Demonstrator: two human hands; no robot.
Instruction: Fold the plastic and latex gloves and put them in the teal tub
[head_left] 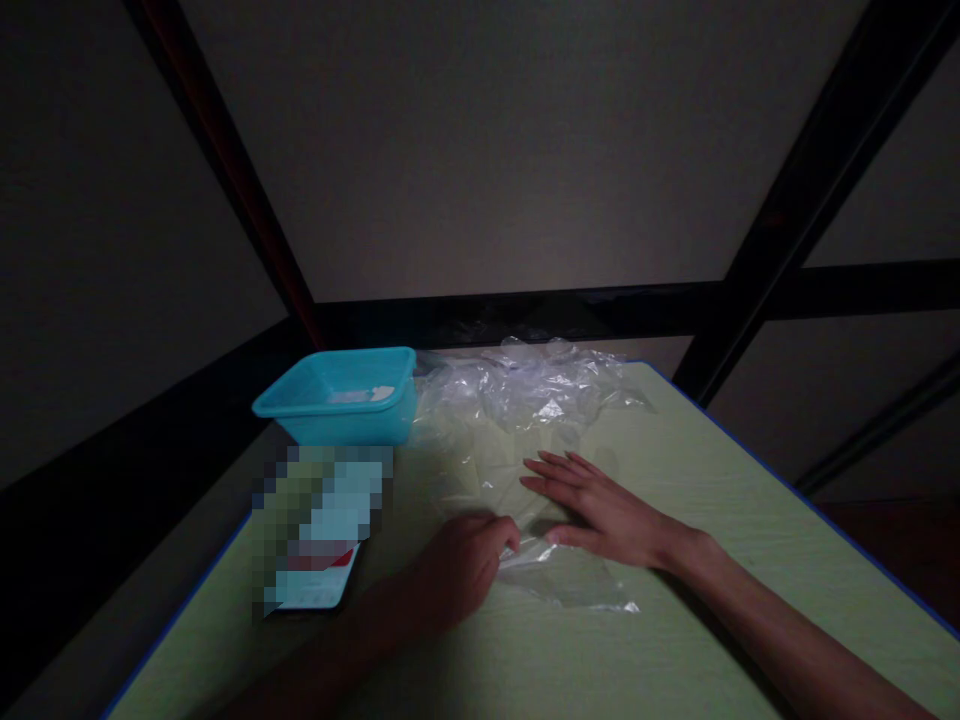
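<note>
A crumpled sheet of clear plastic [551,400] spreads over the middle and back of the pale green table [697,490]. My left hand [469,560] is closed at the plastic's near left part, its fingers curled onto the film. To its right, my right hand [596,505] lies with fingers stretched out on the plastic. A loose flap of the film shows in front of both hands. What lies under the hands is hidden.
A turquoise basket [345,425] with something white inside stands at the back left. In front of it lies a phone-like device [319,585], partly blurred by pixels. The table has a blue edge [795,490]; a panelled wall [510,150] rises behind.
</note>
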